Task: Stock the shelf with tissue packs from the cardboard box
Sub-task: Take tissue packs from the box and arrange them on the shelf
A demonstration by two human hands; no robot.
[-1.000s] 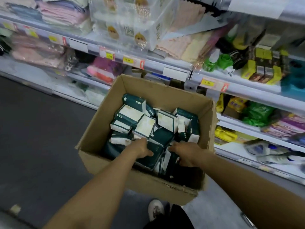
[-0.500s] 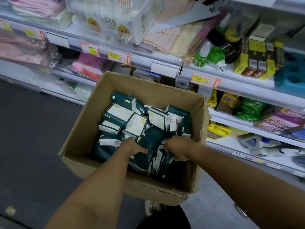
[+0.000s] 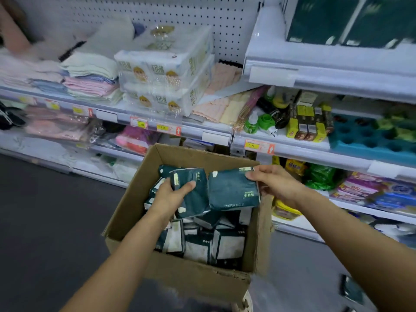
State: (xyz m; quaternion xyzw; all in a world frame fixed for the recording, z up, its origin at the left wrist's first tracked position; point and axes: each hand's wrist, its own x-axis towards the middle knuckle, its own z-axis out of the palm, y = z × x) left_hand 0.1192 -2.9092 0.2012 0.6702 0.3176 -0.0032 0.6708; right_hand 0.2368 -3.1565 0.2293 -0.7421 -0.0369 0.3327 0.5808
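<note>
Store shelf [image 3: 315,152] behind; above the cardboard box [image 3: 191,271] our left grip [image 3: 168,197] and right grip [image 3: 272,183] each clamp one tissue pack [image 3: 231,190], seemingly.

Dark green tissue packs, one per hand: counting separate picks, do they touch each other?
Touching: head view shows left pack edge meeting right pack, no gap.

Bare forearms, no sleeves, no gloves.

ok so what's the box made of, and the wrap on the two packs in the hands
The box looks like plain brown corrugated cardboard, matte, its rim frayed. The left-hand pack and right-hand pack seem wrapped in thin, soft dark green plastic film: it wrinkles and shows a faint sheen.
</note>
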